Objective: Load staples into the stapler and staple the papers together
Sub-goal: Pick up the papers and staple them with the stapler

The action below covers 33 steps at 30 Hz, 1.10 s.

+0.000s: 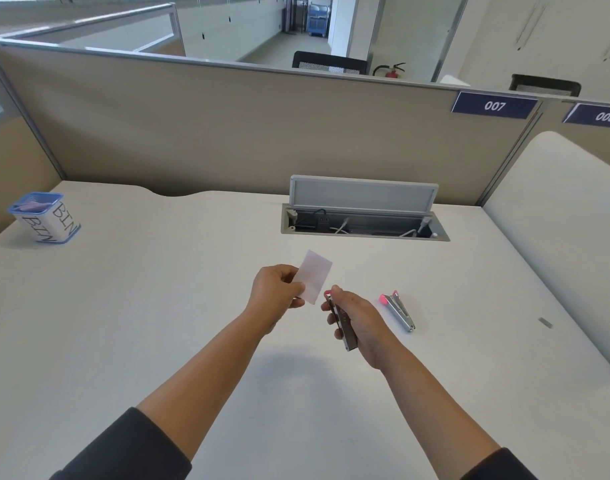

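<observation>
My left hand (277, 292) pinches a small pale pink stack of papers (314, 276) by its lower left edge and holds it above the desk. Just to its right, my right hand (357, 320) grips a slim metal stapler (341, 323) with a red tip, the tip pointing toward the papers' lower corner without touching it. A second silver stapler (398, 310) with a red end lies on the desk to the right of my right hand. A short strip of staples (545, 322) lies farther right on the desk.
A blue-rimmed container marked BIN (45, 216) stands at the far left of the white desk (158, 306). An open cable tray (364, 223) with its lid raised sits at the back centre. Beige partition walls enclose the desk.
</observation>
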Motion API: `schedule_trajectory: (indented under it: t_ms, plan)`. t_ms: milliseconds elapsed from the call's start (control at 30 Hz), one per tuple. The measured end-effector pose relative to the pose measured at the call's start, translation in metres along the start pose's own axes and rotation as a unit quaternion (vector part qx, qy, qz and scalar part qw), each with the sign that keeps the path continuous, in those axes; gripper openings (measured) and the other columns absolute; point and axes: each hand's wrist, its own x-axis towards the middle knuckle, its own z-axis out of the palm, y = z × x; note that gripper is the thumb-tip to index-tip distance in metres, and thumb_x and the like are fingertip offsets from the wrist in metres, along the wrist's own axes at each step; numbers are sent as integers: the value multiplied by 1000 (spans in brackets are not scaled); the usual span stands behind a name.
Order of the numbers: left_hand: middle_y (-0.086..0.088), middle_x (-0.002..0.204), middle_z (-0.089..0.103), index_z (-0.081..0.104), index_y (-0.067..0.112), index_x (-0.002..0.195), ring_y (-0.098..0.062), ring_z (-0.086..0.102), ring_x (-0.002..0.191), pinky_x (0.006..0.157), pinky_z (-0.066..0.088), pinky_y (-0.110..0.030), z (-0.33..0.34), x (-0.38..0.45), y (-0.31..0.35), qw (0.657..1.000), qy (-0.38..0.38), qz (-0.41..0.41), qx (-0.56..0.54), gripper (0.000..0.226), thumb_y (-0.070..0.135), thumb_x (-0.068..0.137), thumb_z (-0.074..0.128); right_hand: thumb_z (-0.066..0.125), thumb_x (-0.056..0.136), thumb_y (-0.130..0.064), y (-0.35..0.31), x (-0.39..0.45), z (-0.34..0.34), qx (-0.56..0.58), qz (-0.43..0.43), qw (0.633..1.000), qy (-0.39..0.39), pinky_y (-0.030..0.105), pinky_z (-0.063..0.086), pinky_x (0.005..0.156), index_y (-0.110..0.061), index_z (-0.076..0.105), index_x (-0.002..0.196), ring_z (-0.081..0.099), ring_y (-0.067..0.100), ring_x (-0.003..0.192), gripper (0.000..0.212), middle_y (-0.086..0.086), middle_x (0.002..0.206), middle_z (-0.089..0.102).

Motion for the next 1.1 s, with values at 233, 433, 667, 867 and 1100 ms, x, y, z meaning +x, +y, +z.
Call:
schedule_trajectory:
  t_ms: [233,433,667,867,1100]
  plan:
    - [-17,88,70,65,5,90,-27,66,70,65,59,-30,-2,0,0,998,8,39,39,17,-2,75,69,61,84,-40,0,3,3,2,2,1000,-13,24,40,54,-11,65,88,57,12,69,30,1,89,63]
    - [-17,77,69,58,9,73,-28,69,71,63,59,-32,-6,0,4,996,26,47,71,19,-2,71,73,63,82,-41,0,4,0,20,10,999,-27,25,42,54,-11,70,89,60,11,68,32,0,88,69]
    - [-15,70,68,55,8,75,-22,66,58,57,57,-26,-3,-2,6,991,-39,42,121,20,0,71,74,67,80,-39,1,4,5,12,10,1000,-23,25,43,56,-12,67,85,60,10,66,27,0,76,67]
    - [-7,64,68,54,13,71,-14,67,53,52,52,-26,-3,0,8,984,-50,38,169,23,4,71,75,64,84,-35,-1,1,10,-2,0,1000,3,25,38,57,-20,66,80,51,17,70,16,2,76,65]
    - [-9,63,68,56,12,71,-17,70,55,59,58,-32,-3,2,9,985,-55,47,155,21,4,68,76,65,84,-30,-1,1,11,4,-25,999,26,21,37,53,-22,68,84,51,4,52,8,-13,59,67]
